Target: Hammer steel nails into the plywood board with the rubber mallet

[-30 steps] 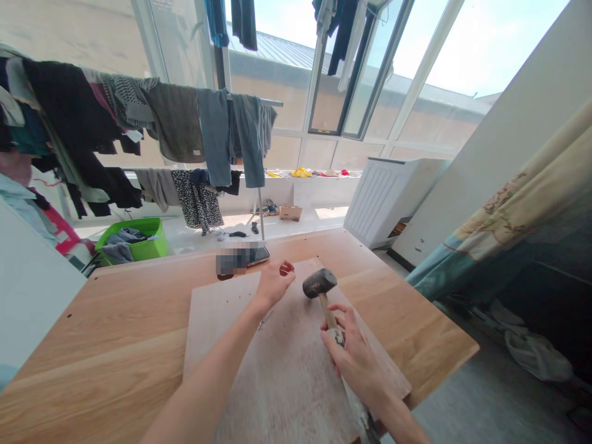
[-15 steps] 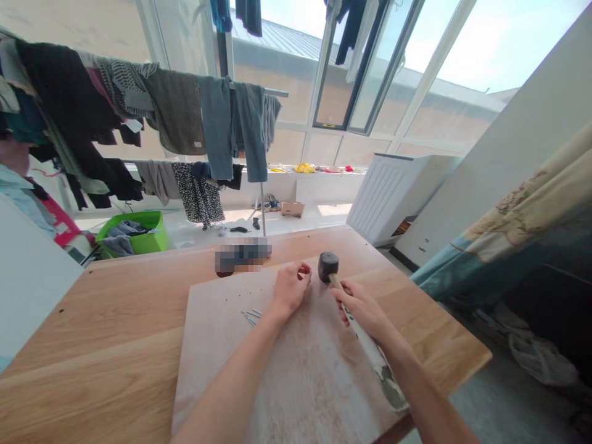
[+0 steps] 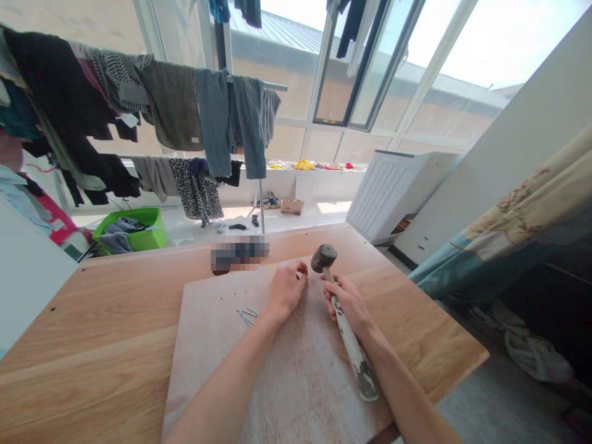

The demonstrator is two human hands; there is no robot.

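My right hand (image 3: 349, 303) is wrapped round the pale, worn handle of a rubber mallet (image 3: 324, 259). Its black head is raised at the far end, just right of my left hand (image 3: 287, 288). The thumb and fingers of that left hand are pinched together close to the board's far edge; what lies between them is too small to make out. Below both hands is a whitish wooden board (image 3: 208, 370). Several loose nails (image 3: 246, 316) lie on it left of my left wrist, and small dark dots run in a row near its far edge.
The board rests on a wooden table (image 3: 106, 308). A blurred-out dark object (image 3: 240, 253) sits beyond the board. Clothes hang on a drying rack (image 3: 272, 86) behind, with a green tub (image 3: 157, 228) at left. A white cabinet (image 3: 393, 191) and a curtain (image 3: 485, 228) stand right.
The mallet has swung left, its head closer to my left hand and its handle more upright. My right hand moved left with it. My left hand keeps its pinch.
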